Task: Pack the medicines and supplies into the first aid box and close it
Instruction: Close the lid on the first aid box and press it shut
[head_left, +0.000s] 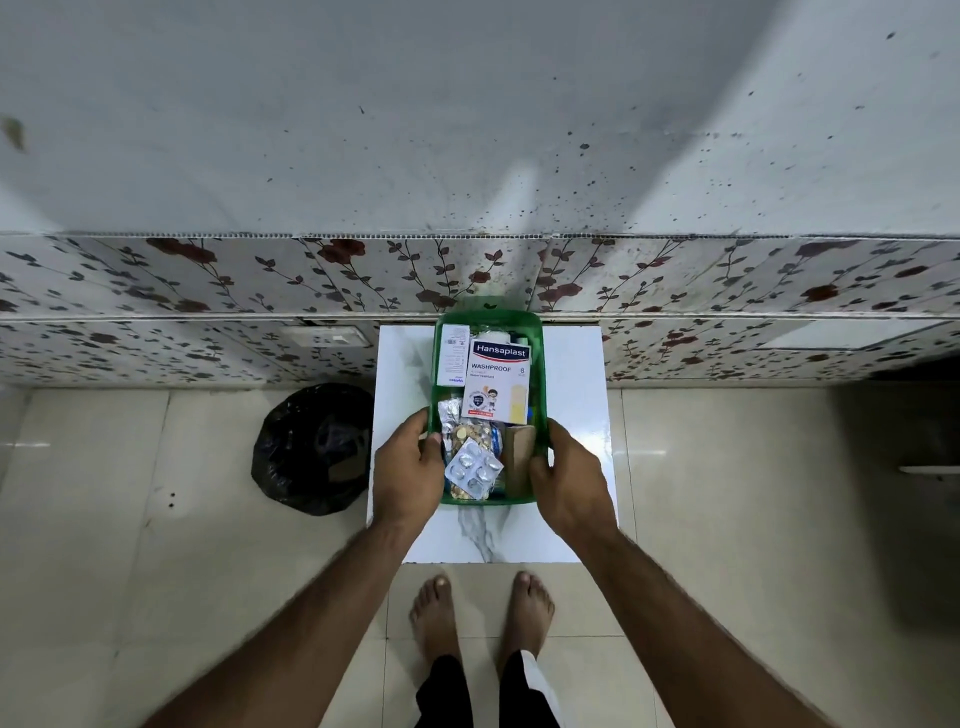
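Green first aid box (540, 364) sits open on the white marble-look table (576, 415), packed. My left hand (408, 475) grips its wall at eight o'clock, my right hand (566, 486) at four o'clock; Hansaplast pack (497, 382) lies on top.
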